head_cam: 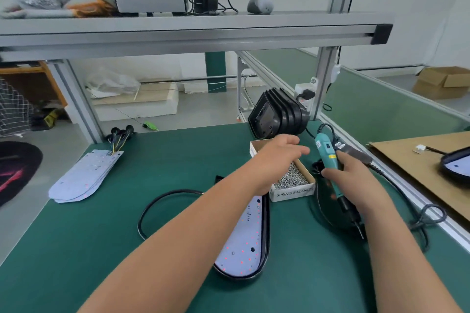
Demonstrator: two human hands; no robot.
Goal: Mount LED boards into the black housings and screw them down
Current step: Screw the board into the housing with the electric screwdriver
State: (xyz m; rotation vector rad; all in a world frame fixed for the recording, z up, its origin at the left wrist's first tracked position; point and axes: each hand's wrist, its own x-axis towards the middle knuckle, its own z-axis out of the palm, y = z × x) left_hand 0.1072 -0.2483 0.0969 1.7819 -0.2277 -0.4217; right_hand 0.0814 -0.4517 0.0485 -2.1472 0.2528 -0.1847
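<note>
Dark green bench mat (76,249); black housing (266,236); white LED board (244,244) dotted red; teal screwdriver (325,152); silver screws (292,178); white box (292,193).

Two hands show, the left hand (279,157) and the right hand (356,180). There is one electric screwdriver (328,160) and one box of screws (292,192), its screws past counting. Two housings carry boards: the near housing (266,226) and the right-edge housing (444,164). One nested housing stack (279,114) and one pile of LED boards (84,175) cannot be counted piece by piece.
</note>
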